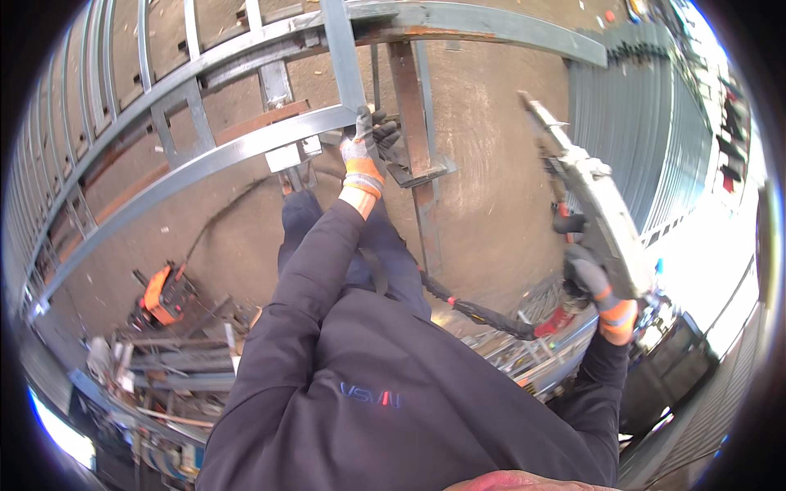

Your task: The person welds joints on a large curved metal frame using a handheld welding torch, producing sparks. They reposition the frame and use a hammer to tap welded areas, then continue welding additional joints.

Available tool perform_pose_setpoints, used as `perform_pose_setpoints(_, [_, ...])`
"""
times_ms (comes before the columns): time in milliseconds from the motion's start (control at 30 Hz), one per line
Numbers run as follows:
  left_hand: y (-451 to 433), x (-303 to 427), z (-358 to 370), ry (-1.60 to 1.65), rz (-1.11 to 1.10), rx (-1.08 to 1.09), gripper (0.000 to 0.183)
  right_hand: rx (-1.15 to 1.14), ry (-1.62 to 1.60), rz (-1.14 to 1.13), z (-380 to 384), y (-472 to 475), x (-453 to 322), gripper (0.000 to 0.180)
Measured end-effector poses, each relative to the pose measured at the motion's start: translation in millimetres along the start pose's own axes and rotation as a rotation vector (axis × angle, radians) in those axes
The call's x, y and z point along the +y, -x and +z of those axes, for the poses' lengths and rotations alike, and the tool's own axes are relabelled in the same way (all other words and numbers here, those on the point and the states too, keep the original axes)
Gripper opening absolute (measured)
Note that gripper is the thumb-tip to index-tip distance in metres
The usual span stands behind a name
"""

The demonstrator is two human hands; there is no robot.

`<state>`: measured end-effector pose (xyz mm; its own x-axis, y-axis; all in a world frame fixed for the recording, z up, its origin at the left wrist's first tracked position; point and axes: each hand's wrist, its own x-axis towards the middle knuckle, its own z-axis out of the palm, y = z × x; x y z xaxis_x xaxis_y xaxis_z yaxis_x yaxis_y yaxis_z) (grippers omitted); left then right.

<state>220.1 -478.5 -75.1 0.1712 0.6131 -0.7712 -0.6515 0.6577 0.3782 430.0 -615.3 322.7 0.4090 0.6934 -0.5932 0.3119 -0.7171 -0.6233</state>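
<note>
My left hand (365,150), in a grey and orange work glove, is at the corner where a galvanized steel rail (264,140) meets a crosswise square tube (342,58). Its fingers curl around that corner, partly hidden behind the metal. Out to the right, my right hand (592,279), gloved alike, grips a long silver handheld tool (599,196), seemingly a welding gun. Motion blurs the tool, and its narrow tip (525,101) points away from me, apart from the frame. A black sleeved cable (479,313) with a red end runs across toward my right hand.
A rusty steel post (410,104) stands just right of the corner, beneath a long frame beam (491,24). Stacked grey metal profiles (620,123) lie at right. On the ground at left sits an orange and black machine (161,297), with scrap metal (178,362) behind it.
</note>
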Motion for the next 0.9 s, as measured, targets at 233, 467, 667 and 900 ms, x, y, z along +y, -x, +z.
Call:
perform_pose_setpoints(233, [5, 11, -1, -0.072, 0.023, -0.002, 0.042, -0.318, 0.482, -0.601, 92, -140, 27, 0.045])
perform_pose_setpoints(467, [17, 6, 12, -0.026, 0.208, 0.147, 0.024, -0.481, 0.392, -0.777, 119, -181, 62, 0.05])
perform_pose_setpoints(667, [17, 4, 8, -0.047, 0.137, 0.069, 0.021, -0.49, 0.3, -0.274, 115, -161, 51, 0.06])
perform_pose_setpoints(900, [14, -1, 12, 0.105, 0.147, 0.167, 0.025, -0.392, 0.466, -0.32, 124, -138, 31, 0.062])
